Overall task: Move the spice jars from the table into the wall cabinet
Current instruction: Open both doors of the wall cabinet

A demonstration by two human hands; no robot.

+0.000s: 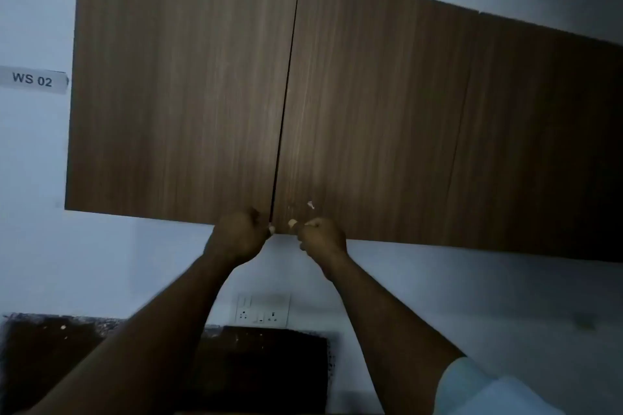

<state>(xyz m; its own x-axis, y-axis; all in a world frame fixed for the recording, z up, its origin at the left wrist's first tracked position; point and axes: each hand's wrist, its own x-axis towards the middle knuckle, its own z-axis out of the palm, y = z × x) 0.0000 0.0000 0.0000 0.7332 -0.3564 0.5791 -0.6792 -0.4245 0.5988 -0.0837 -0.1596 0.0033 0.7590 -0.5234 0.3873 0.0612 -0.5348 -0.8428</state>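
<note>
1. While both arms reach upward, the left hand (240, 234) is curled tight at the bottom inner corner of the left cabinet door (175, 87), its fingers hooked on that door's lower edge
2. The right hand (322, 236) is likewise curled at the bottom inner corner of the right cabinet door (371, 111), gripping its lower edge just beside the seam
3. The wall cabinet (539, 131) hangs on a pale wall, its two doors nearly flush with a thin dark gap between them
4. A label reading "WS 02" (32, 80) sits on the wall to the cabinet's left
5. A socket panel (263, 310) lies below the hands, above a dark counter (263, 367)
6. No spice jars appear in view, so where they stand cannot be told
</note>
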